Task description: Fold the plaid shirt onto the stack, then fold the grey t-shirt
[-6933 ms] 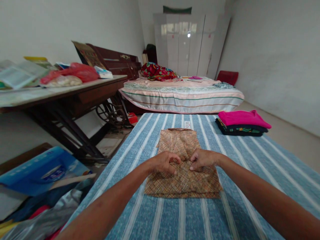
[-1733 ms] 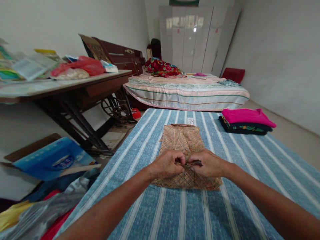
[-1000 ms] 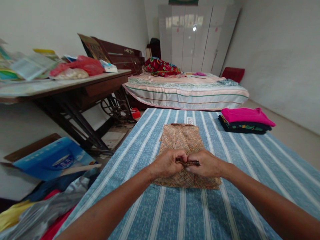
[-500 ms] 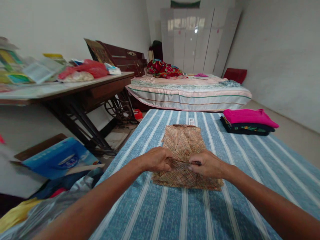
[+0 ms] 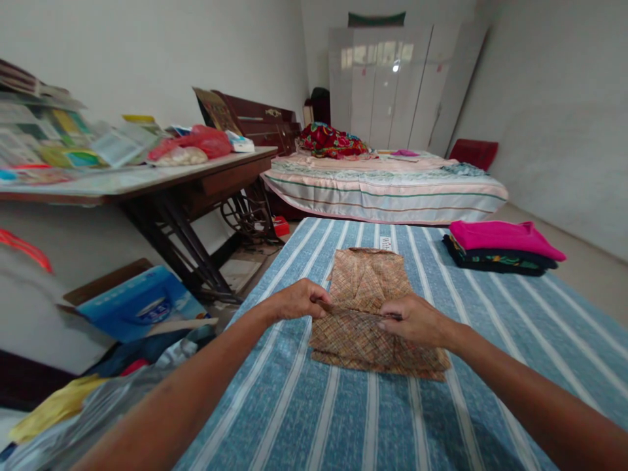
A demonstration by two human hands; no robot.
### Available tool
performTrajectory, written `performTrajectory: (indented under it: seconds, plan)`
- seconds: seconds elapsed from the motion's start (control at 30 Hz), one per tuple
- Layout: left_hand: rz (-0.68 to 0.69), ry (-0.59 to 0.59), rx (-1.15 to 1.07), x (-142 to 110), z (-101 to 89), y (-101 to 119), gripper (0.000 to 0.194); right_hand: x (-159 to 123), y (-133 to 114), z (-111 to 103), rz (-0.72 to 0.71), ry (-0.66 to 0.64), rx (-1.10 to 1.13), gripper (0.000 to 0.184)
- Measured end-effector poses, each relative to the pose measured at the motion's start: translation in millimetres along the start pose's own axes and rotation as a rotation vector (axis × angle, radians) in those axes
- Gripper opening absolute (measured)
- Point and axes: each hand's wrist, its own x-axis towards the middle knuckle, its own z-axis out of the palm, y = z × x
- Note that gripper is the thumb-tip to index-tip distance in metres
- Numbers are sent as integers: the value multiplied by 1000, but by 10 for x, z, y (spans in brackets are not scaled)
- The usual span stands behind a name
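A brown checked garment (image 5: 367, 343), partly folded, lies in front of me on a blue-and-white striped bed cover (image 5: 304, 399). Across its middle runs a raised fold. My left hand (image 5: 299, 301) pinches that fold at its left end, thumb against fingers. Toward the right end, my right hand (image 5: 417, 319) is closed on the same fold, with a dark edge of cloth showing at its fingertips. Which kind of garment it is, I cannot tell.
Right of the garment sits a folded stack with a pink cloth (image 5: 505, 237) on top of dark ones. To the left stand a sewing-machine table (image 5: 206, 171), an open blue carton (image 5: 147, 304) and loose clothes (image 5: 122, 399). Beyond is another bed (image 5: 387, 196).
My left hand has slid left along the fold, away from the right hand, and the fold is stretched straighter. The whole view has shifted slightly.
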Motion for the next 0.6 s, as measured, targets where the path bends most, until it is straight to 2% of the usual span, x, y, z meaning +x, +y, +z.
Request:
performTrajectory:
  seconds: [0.17,0.3,0.43,0.6]
  plan:
    - [-15,-18,-150,25,-16,39,30,71,68,-20,16,-18,19,17]
    - [-26,-10,-129,61,-47,47,33,172,156,-56,12,-34,27,21]
    - [-55,-61,17,113,-77,24,34,219,167,-82,-3,-41,7,20]
    - [-20,-54,285,220,-65,-16,30,217,139,-72,-15,-66,-33,19]
